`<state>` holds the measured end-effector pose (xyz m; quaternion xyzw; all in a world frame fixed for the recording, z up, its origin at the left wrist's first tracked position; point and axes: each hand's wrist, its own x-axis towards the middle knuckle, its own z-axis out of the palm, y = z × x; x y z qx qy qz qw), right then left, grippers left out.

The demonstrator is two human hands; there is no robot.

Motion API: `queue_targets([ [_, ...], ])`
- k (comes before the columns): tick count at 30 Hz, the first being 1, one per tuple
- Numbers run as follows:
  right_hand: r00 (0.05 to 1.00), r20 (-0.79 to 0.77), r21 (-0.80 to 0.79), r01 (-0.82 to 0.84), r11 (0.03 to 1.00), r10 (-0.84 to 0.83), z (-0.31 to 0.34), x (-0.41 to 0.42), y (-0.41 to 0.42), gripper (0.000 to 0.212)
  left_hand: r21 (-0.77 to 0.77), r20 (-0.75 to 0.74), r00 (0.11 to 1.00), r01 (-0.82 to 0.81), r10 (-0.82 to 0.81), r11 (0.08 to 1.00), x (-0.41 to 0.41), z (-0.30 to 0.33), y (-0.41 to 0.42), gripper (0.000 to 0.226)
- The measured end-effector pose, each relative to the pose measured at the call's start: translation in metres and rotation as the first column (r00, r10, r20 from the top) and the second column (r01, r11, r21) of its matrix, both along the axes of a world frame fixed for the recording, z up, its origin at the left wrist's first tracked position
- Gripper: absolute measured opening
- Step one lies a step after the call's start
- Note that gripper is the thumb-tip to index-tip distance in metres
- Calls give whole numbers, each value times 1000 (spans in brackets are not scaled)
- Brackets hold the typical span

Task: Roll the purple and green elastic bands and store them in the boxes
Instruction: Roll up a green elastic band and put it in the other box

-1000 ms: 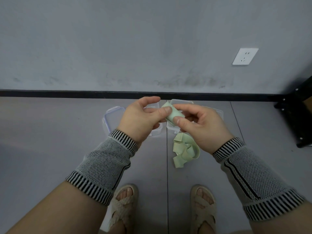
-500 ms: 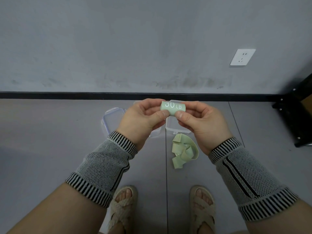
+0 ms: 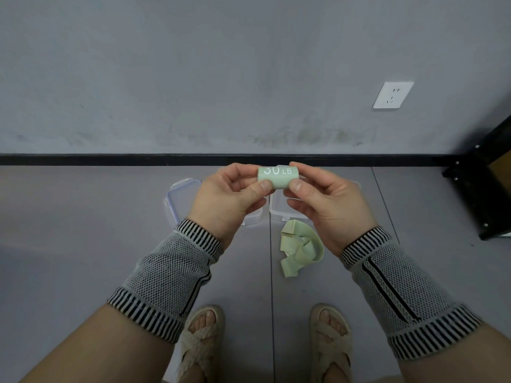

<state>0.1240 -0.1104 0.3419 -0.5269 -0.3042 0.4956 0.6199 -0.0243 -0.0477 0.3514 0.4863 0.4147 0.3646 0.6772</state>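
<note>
A pale green elastic band rolled into a short cylinder [image 3: 277,177], printed "30 LB", is pinched between both hands at chest height. My left hand [image 3: 226,199] grips its left end with thumb and fingers; my right hand [image 3: 326,201] grips its right end. On the floor below lies a loose green band [image 3: 298,248], crumpled. Behind my hands stand two clear plastic boxes: one left [image 3: 179,199] with a bluish rim, one right [image 3: 279,210], both partly hidden. No purple band shows.
Grey floor runs to a grey wall with a black skirting strip [image 3: 110,159]. A white wall socket [image 3: 392,95] sits upper right. A black metal rack leg [image 3: 481,194] stands at the right edge. My sandalled feet [image 3: 262,341] are at the bottom.
The green roll has turned from tilted to level between my fingertips and risen a little, so the "30 LB" print faces me. The loose band on the floor has not moved.
</note>
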Motion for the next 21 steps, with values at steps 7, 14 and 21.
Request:
queue_targets([
  [7, 990, 85, -24, 116, 993, -114, 1, -4, -4, 21, -11, -55, 997, -58, 57, 998, 9, 5, -7, 23],
  [14, 968, 118, -100, 236, 967, -223, -8, 8, 0, 24, -27, -124, 992, -34, 30, 999, 34, -2, -3, 16],
  [21, 953, 225, -130, 236, 963, -203, -67, 45, 56, 23, 54, -255, 967, 15, -1, 998, 69, -63, 59, 19],
])
